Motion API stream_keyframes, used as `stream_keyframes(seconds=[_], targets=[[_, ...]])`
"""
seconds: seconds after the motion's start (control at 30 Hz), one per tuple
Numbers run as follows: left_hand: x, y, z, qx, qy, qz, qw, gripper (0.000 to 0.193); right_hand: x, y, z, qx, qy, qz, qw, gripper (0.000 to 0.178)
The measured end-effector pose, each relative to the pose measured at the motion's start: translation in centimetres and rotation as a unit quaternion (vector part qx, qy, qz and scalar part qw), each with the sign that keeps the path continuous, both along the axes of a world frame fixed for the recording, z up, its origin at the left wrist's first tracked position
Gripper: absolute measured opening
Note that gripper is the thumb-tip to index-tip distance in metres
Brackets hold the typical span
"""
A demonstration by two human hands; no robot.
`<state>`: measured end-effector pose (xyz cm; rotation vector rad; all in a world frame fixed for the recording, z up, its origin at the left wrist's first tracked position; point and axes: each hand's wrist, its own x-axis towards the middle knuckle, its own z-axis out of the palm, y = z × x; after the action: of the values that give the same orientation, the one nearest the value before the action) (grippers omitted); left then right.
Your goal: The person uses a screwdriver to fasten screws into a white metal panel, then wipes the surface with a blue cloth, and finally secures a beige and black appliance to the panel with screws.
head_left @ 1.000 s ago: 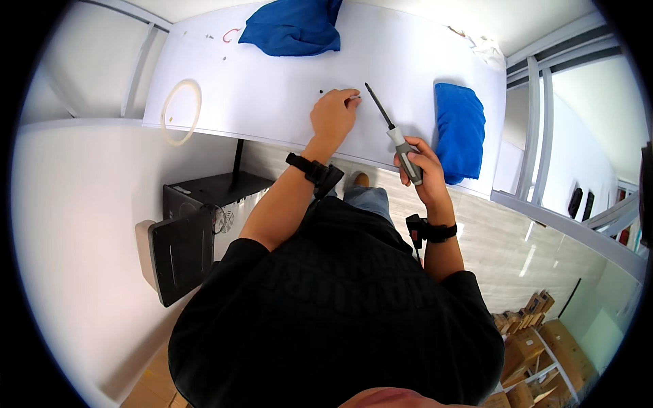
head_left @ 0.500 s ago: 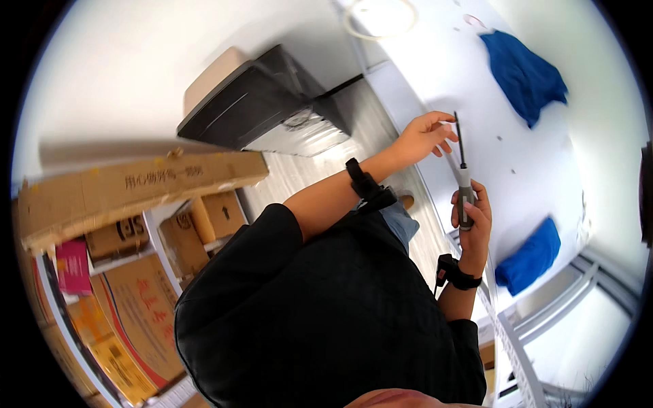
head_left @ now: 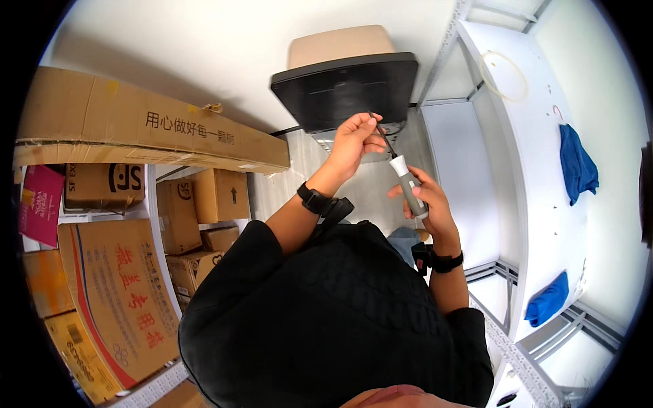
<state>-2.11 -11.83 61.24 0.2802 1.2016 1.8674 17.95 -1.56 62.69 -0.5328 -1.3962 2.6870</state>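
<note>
A screwdriver [head_left: 409,186] with a grey and white handle and a thin dark shaft is held in front of my body, tilted, its tip pointing away and to the left. My right hand [head_left: 437,206] is closed around the handle, with some fingers loosely extended. At the far end of the shaft, my left hand [head_left: 349,147] has thumb and forefinger pinched at the tip, while its other fingers curl beside the shaft. What the tip itself looks like is hidden by those fingers.
On the right, a white shelf [head_left: 544,163] bears a blue cloth [head_left: 577,165], a folded blue cloth [head_left: 547,299] and a pale ring [head_left: 504,76]. A black cabinet-like object [head_left: 343,88] stands ahead. Leftward, a long cardboard box [head_left: 156,129] lies above several stacked boxes [head_left: 122,299].
My view and body have turned left, away from the white shelf toward the black object. Both hands moved along with the screwdriver, and the left fingers have closed at its tip.
</note>
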Motion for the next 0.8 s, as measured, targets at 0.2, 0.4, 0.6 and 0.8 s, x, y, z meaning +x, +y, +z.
stream_keyframes(seconds=[0.2,0.4,0.6,0.8], targets=[[-9.7,-9.6,0.7,0.019,-0.043,0.046,0.998,0.021,-10.5,-9.9,1.6,0.028,-0.032,0.005,0.999,0.043],[-14.7,-12.2,0.1,0.027,-0.07,0.02,0.997,0.029,-15.4,-15.4,1.2,0.018,-0.062,-0.05,0.997,0.041],[-16.9,-12.1,-1.4,0.072,-0.137,0.002,0.988,0.026,-18.0,-17.8,1.9,-0.005,-0.081,-0.086,0.993,0.04],[-17.3,-11.8,-1.7,0.083,-0.146,0.002,0.986,0.026,-18.8,-18.5,1.3,-0.015,-0.084,-0.113,0.99,0.039]])
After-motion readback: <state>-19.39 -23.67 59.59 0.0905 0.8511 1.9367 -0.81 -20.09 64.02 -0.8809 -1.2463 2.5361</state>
